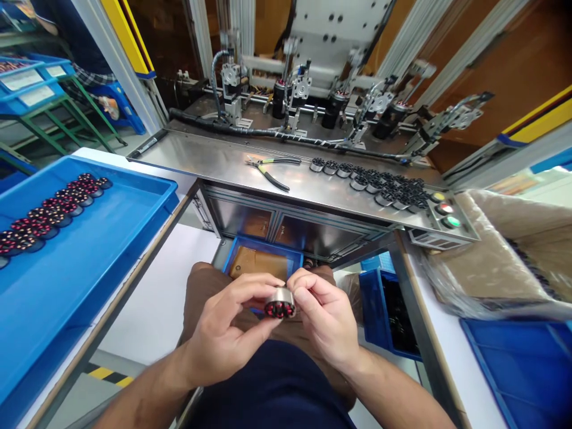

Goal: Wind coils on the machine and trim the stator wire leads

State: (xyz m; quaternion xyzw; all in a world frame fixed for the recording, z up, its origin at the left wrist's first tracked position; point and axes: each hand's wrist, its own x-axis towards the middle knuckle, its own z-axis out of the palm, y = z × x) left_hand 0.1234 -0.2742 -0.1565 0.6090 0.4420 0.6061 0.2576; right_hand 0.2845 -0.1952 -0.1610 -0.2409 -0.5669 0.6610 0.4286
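Note:
Above my lap I hold a small motor stator, a silvery metal ring with red windings and black plastic inside, its wound face tilted towards me. My left hand is closed around it, fingers over the top and thumb beneath. The thumb and forefinger of my right hand are pinched together against the ring's right side; anything else between those fingertips is hidden.
Ahead, a steel ledge bears pliers, several black-and-silver ring parts and push buttons. Behind it stands a machine with fixtures. Left, a blue tray holds rows of wound parts. Right, there is a plastic-lined carton and blue bins.

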